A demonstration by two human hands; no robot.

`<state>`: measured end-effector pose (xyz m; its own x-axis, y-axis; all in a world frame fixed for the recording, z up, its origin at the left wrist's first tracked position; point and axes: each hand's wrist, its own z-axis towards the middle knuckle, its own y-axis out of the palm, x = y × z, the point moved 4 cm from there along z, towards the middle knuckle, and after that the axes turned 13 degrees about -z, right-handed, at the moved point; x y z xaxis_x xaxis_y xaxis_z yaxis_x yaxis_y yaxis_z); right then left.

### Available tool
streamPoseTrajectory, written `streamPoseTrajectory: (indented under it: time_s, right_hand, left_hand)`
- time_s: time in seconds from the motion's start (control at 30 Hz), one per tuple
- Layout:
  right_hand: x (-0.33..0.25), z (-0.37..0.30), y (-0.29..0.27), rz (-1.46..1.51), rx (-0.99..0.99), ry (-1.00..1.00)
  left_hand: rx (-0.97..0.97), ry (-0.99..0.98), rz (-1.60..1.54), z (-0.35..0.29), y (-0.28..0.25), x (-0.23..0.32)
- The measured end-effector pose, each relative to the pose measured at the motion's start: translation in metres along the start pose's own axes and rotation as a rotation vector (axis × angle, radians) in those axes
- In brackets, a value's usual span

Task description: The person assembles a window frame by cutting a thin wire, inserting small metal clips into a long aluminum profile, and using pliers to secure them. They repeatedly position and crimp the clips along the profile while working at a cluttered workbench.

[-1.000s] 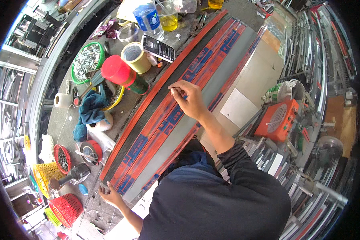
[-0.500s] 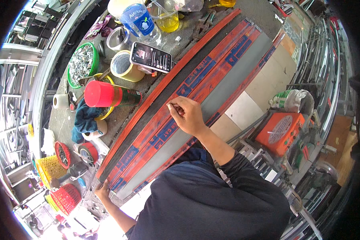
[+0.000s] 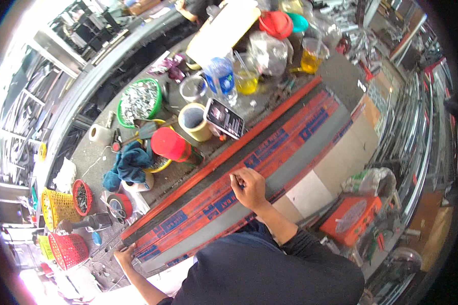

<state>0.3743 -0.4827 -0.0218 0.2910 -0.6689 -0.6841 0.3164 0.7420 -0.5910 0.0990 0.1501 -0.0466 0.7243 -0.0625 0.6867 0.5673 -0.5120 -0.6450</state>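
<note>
A long profile [image 3: 222,202], covered in red and blue protective film with black and grey bands, slants across the bench from lower left to upper right. At its lower left end is my left hand [image 3: 124,255], its fingers closed against the end. My right hand [image 3: 250,188] is over the middle of the profile, with thumb and fingers pinched together. Whatever lies in that pinch, if anything, is too small to make out. Beyond the profile's far edge, a phone [image 3: 224,118] leans against a cream tape roll [image 3: 192,122], near a red-capped can [image 3: 172,145].
On the bench stand a green basket of metal bits [image 3: 139,103], a blue cloth [image 3: 132,161], a water bottle [image 3: 220,79] and a cup of yellow liquid [image 3: 247,81]. Red baskets [image 3: 68,251] sit lower left. An orange machine [image 3: 351,218] is at right.
The view has tilted, so the bench things appear lower and more of the far side shows. My right hand stays pinched over the profile; my left stays at its end.
</note>
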Motion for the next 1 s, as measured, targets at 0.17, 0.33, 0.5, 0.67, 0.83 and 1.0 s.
streamPoseTrajectory:
  time_s: [0.17, 0.33, 0.5, 0.67, 0.83, 1.0]
  right_hand:
    - [-0.006, 0.0, 0.002, -0.048, -0.002, -0.049]
    - [-0.006, -0.004, 0.005, -0.1, -0.035, -0.062]
    - [-0.006, -0.006, 0.004, -0.148, -0.025, -0.074]
    - [-0.012, -0.007, 0.005, -0.089, -0.043, -0.047]
    - [0.029, 0.032, -0.028, 0.123, 0.012, 0.074]
    - [0.117, 0.18, -0.078, -0.478, 0.057, -0.267]
  left_hand:
    - [0.0, 0.082, -0.042, 0.004, 0.003, -0.014]
    - [0.043, 0.218, -0.095, 0.012, 0.005, -0.029]
    - [0.016, 0.252, -0.1, 0.022, 0.006, -0.039]
    - [-0.019, 0.234, -0.135, 0.02, 0.006, -0.04]
    - [0.065, 0.303, -0.071, 0.005, 0.009, -0.031]
    - [0.095, 0.323, -0.046, -0.009, 0.014, -0.026]
